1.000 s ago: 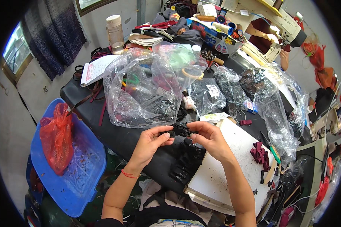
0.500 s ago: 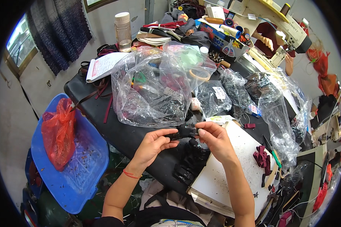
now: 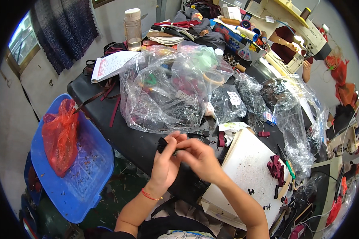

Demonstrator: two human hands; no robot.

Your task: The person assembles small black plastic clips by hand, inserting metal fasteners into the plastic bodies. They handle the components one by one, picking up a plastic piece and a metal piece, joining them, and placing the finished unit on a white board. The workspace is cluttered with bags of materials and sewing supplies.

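My left hand (image 3: 166, 165) is closed around a black pleated fabric piece (image 3: 162, 145), whose ribbed end sticks out beyond its thumb. My right hand (image 3: 200, 159) meets the left one, its thumb and fingertips pinched together against the left fingers. What the right fingers grip is hidden. Just beyond the hands, small black clips or buckles (image 3: 202, 134) lie on the dark table. To the right is a white board (image 3: 237, 175) with small black bits (image 3: 251, 191) and dark red ribbon bows (image 3: 276, 167) on it.
A large clear plastic bag (image 3: 159, 103) covers the table (image 3: 133, 145) beyond my hands. At left stands a blue basin (image 3: 95, 171) holding a red plastic bag (image 3: 60, 139). Green-handled scissors (image 3: 290, 169) lie at the board's right. Another person's hand (image 3: 294, 47) is by a sewing machine (image 3: 307, 40).
My hands, earlier apart with a black piece stretched between them, have come together farther left. The pile of black pieces beside the board no longer shows. Black bits now show on the board.
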